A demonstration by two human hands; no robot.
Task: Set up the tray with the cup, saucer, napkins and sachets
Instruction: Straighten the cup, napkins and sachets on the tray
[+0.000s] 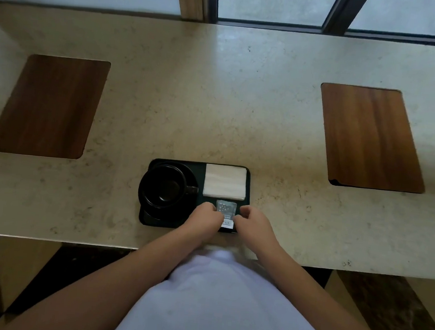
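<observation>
A dark rectangular tray lies near the front edge of the stone counter. On its left half a black cup stands on a black saucer, handle pointing right. A stack of white napkins fills the tray's far right part. Just in front of the napkins lie grey and white sachets. My left hand pinches the sachets from the left with curled fingers. From the right, my right hand pinches the same sachets. The sachets' near end is partly hidden by my fingers.
Two wooden placemats lie on the beige counter, one at the far left and one at the far right. A window with dark frames runs along the counter's back edge.
</observation>
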